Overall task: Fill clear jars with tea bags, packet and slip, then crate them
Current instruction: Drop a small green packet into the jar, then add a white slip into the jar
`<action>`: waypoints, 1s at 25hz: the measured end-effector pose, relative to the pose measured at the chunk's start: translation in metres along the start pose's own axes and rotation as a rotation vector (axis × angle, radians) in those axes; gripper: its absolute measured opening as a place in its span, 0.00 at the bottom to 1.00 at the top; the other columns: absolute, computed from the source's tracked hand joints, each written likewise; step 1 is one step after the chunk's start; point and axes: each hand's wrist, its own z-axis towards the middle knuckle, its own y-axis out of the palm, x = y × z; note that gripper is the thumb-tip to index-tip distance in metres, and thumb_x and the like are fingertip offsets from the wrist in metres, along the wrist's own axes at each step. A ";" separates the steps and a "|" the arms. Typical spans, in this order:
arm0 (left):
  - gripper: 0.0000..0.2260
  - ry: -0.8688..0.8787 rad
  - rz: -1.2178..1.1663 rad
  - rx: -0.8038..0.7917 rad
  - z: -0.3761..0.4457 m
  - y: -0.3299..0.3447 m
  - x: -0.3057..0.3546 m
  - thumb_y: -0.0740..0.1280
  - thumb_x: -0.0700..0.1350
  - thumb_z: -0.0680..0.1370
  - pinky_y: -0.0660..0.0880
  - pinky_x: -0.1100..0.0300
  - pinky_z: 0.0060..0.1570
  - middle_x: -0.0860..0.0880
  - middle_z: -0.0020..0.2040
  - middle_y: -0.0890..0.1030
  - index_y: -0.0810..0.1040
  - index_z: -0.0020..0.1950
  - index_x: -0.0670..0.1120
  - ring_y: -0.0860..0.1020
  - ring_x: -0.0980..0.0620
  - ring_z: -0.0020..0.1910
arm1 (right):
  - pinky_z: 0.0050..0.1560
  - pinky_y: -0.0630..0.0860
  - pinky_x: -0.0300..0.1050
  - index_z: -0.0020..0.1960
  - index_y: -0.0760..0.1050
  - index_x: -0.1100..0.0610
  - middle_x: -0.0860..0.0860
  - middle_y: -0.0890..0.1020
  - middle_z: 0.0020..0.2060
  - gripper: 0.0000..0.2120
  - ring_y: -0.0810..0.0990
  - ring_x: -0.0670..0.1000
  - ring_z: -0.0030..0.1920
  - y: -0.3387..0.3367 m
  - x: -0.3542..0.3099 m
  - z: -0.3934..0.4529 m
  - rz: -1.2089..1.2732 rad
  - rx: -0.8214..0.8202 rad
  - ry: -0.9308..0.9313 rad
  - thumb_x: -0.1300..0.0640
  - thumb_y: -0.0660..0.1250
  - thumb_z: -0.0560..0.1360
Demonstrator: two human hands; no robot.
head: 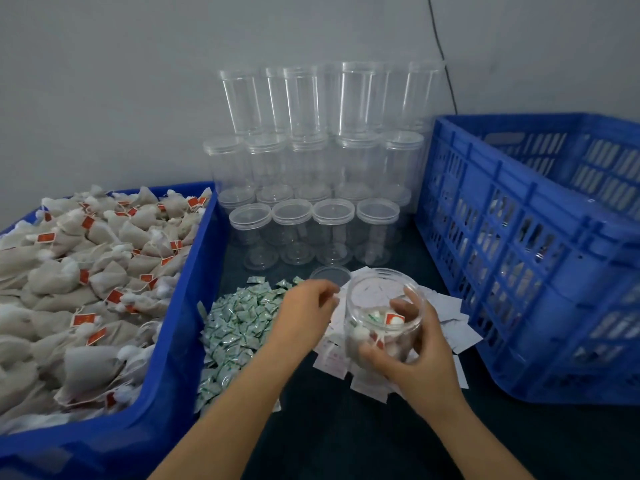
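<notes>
My right hand [412, 351] grips an open clear jar [375, 306], tilted toward me above the white paper slips [450, 317]. Inside the jar lie tea bags with red tags and a green packet. My left hand [304, 313] hovers just left of the jar over the edge of the slips, fingers curled; whether it pinches a slip I cannot tell. A pile of small green packets [239, 323] lies to the left of it. The jar's clear lid [330, 273] lies flat on the table behind my hands.
A blue tub [180, 334] heaped with tea bags [76, 278] fills the left. Stacked empty lidded jars [311, 168] stand against the back wall. A slatted blue crate [519, 258] on the right holds some filled jars. Dark table surface lies in front.
</notes>
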 end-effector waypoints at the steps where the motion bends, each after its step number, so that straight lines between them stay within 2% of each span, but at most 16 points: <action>1: 0.14 0.003 0.043 -0.071 0.004 0.017 0.000 0.67 0.46 0.77 0.69 0.66 0.47 0.49 0.56 0.80 0.78 0.61 0.46 0.76 0.56 0.49 | 0.51 0.74 0.26 0.64 0.65 0.30 0.28 0.75 0.53 0.42 0.75 0.32 0.58 -0.011 0.001 0.001 -0.008 0.043 0.002 0.45 0.83 0.57; 3: 0.21 -0.030 0.091 -0.168 0.012 0.050 0.002 0.69 0.52 0.74 0.71 0.60 0.51 0.46 0.59 0.78 0.76 0.63 0.44 0.76 0.50 0.55 | 0.51 0.76 0.29 0.64 0.64 0.32 0.27 0.75 0.52 0.42 0.76 0.32 0.56 -0.031 0.003 0.002 -0.030 0.125 0.020 0.44 0.83 0.57; 6: 0.24 -0.074 0.234 -0.221 0.020 0.078 0.007 0.71 0.60 0.69 0.75 0.55 0.49 0.48 0.53 0.78 0.76 0.57 0.46 0.76 0.48 0.53 | 0.55 0.76 0.37 0.64 0.65 0.32 0.26 0.75 0.52 0.41 0.76 0.31 0.55 -0.051 0.007 0.001 -0.075 0.207 0.053 0.40 0.77 0.54; 9: 0.21 -0.137 0.105 -0.186 0.027 0.084 0.004 0.74 0.53 0.69 0.72 0.59 0.45 0.51 0.50 0.76 0.75 0.57 0.47 0.76 0.51 0.49 | 0.61 0.77 0.48 0.62 0.65 0.29 0.29 0.76 0.54 0.41 0.77 0.33 0.55 -0.062 0.010 0.002 -0.082 0.237 0.081 0.40 0.78 0.53; 12: 0.13 -0.163 -0.050 -0.109 0.029 0.082 0.001 0.74 0.44 0.71 0.71 0.61 0.38 0.54 0.39 0.75 0.77 0.53 0.46 0.74 0.56 0.37 | 0.62 0.78 0.53 0.60 0.65 0.26 0.27 0.76 0.53 0.40 0.78 0.33 0.55 -0.067 0.011 0.002 -0.082 0.234 0.103 0.39 0.78 0.52; 14: 0.10 -0.185 -0.135 -0.085 0.029 0.080 -0.002 0.73 0.42 0.72 0.70 0.64 0.35 0.54 0.37 0.75 0.77 0.50 0.44 0.73 0.58 0.35 | 0.60 0.78 0.51 0.57 0.65 0.21 0.25 0.76 0.53 0.38 0.78 0.32 0.54 -0.068 0.011 0.001 -0.096 0.231 0.104 0.39 0.78 0.53; 17: 0.06 -0.218 -0.229 -0.071 0.030 0.078 -0.007 0.73 0.41 0.72 0.73 0.64 0.37 0.50 0.40 0.79 0.79 0.47 0.42 0.77 0.53 0.38 | 0.56 0.77 0.42 0.53 0.64 0.16 0.23 0.76 0.53 0.36 0.77 0.30 0.54 -0.067 0.010 0.000 -0.108 0.223 0.100 0.38 0.78 0.53; 19: 0.04 -0.203 -0.216 -0.070 0.031 0.077 -0.009 0.72 0.42 0.73 0.76 0.60 0.38 0.48 0.40 0.81 0.81 0.44 0.42 0.79 0.51 0.39 | 0.55 0.75 0.38 0.52 0.65 0.16 0.23 0.76 0.53 0.35 0.77 0.29 0.54 -0.067 0.010 0.000 -0.107 0.222 0.100 0.38 0.77 0.53; 22: 0.05 -0.182 -0.154 -0.045 0.034 0.075 -0.010 0.72 0.44 0.74 0.76 0.59 0.37 0.50 0.36 0.80 0.79 0.39 0.45 0.78 0.52 0.36 | 0.54 0.75 0.36 0.53 0.65 0.17 0.23 0.76 0.53 0.35 0.77 0.30 0.54 -0.068 0.011 -0.001 -0.101 0.222 0.101 0.39 0.77 0.53; 25: 0.06 -0.171 -0.090 -0.009 0.038 0.071 -0.009 0.71 0.47 0.74 0.73 0.61 0.35 0.52 0.36 0.80 0.80 0.40 0.46 0.77 0.54 0.36 | 0.50 0.75 0.27 0.55 0.66 0.20 0.23 0.75 0.53 0.35 0.77 0.30 0.55 -0.067 0.010 0.000 -0.100 0.218 0.097 0.39 0.77 0.54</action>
